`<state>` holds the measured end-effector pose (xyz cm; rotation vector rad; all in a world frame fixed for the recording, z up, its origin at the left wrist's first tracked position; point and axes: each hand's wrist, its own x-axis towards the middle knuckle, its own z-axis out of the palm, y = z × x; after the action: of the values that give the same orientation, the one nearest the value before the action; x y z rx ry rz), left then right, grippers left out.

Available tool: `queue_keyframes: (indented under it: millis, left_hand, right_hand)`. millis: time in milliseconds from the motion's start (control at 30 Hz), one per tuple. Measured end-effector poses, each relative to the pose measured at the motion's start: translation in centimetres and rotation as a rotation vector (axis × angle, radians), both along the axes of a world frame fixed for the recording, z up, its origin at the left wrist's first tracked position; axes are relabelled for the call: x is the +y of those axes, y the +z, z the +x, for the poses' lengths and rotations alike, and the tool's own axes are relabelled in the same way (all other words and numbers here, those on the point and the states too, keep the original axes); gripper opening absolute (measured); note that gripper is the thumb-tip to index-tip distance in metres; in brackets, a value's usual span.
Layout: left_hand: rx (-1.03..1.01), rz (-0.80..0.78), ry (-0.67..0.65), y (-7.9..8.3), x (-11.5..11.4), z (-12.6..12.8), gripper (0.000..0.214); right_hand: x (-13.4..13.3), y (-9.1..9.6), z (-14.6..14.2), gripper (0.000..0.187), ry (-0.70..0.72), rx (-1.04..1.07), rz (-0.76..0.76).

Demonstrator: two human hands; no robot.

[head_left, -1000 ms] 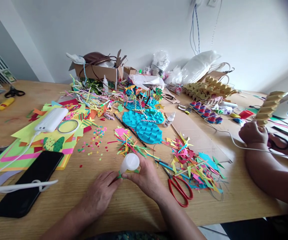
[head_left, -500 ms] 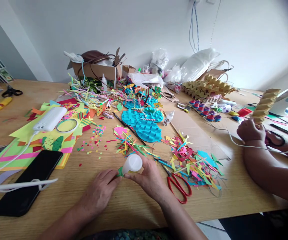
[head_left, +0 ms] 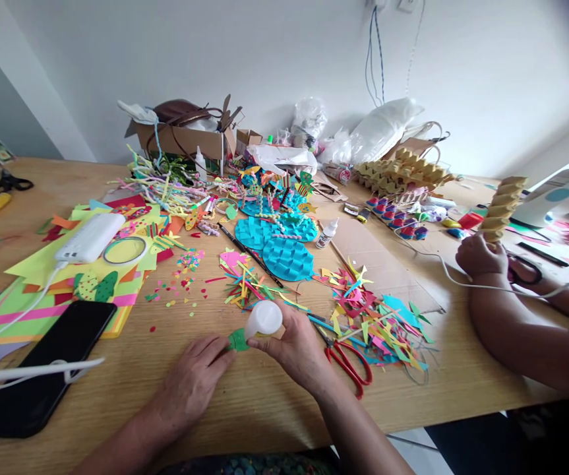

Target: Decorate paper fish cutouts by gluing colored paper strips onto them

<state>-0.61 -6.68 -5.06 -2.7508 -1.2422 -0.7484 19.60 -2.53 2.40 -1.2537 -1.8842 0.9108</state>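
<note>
My right hand (head_left: 297, 346) is wrapped round a white translucent glue bottle (head_left: 264, 319), which is tipped with its flat base toward me. Its nozzle end is hidden. Just left of the bottle lies a small green paper piece (head_left: 238, 340), with dark marks on it. The fingertips of my left hand (head_left: 198, 373) press on the left edge of this piece. Red-handled scissors (head_left: 352, 366) rest on the table beside my right wrist. Beyond my hands are paper scraps (head_left: 249, 284) and a blue textured paper shape (head_left: 288, 257).
At right, another person's hand (head_left: 482, 257) holds an egg-carton strip (head_left: 504, 208), and their other hand has dark-handled scissors (head_left: 526, 270). A white cable crosses toward them. On the left are a phone (head_left: 41, 369), a power bank (head_left: 90, 237) and coloured paper sheets (head_left: 27, 270). A second glue bottle (head_left: 327, 234) stands farther back.
More of the green paper piece shows between my left fingers and the bottle. My left hand has shifted slightly left. The whole view has turned a little to the right.
</note>
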Motion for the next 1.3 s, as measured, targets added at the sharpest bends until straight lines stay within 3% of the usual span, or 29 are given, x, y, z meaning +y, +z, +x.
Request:
queue_keyframes:
  millis: [367,667,1300]
  left_hand:
    - [0.047,-0.008,-0.032,0.3,0.1,0.2,0.036]
    - [0.182,-0.084,0.069,0.6,-0.1,1.1,0.037]
    - [0.154,-0.093,0.081,0.3,-0.2,1.3,0.034]
  right_hand:
    - [0.0,-0.2,0.2,0.029,0.012,0.036,-0.006]
    - [-0.1,-0.1,0.1,0.025,-0.001,0.023,0.026]
    - [0.7,-0.7,-0.4,0.022,-0.022,-0.007,0.040]
